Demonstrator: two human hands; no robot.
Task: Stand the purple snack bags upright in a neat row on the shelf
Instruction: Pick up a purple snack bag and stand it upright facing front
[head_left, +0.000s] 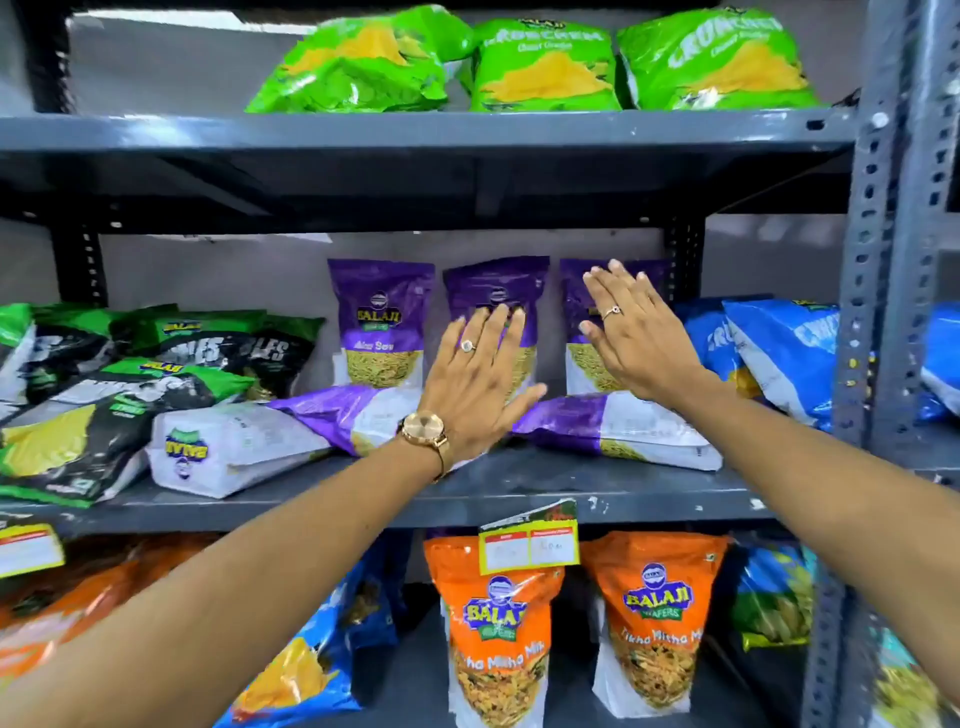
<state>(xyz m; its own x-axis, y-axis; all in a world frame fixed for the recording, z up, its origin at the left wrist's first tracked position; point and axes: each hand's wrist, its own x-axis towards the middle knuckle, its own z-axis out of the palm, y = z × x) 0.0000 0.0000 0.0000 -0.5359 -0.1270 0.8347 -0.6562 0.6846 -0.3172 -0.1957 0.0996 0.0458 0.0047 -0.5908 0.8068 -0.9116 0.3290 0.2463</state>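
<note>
Three purple snack bags stand upright at the back of the middle shelf (519, 493): a left bag (382, 322), a middle bag (493, 291) and a right bag (576, 332). My left hand (478, 384), fingers spread, lies flat against the front of the middle bag. My right hand (634, 338), also flat with fingers apart, covers the right bag. In front of them lie purple bags on their sides: one (353, 415) under my left wrist, one (618, 428) below my right hand, and a white-backed one (234, 452) further left.
Green and black bags (130, 384) are piled at the shelf's left; blue bags (769, 353) lean at the right by the grey upright post (883, 260). Green bags (545, 67) fill the shelf above, orange bags (498, 623) the shelf below.
</note>
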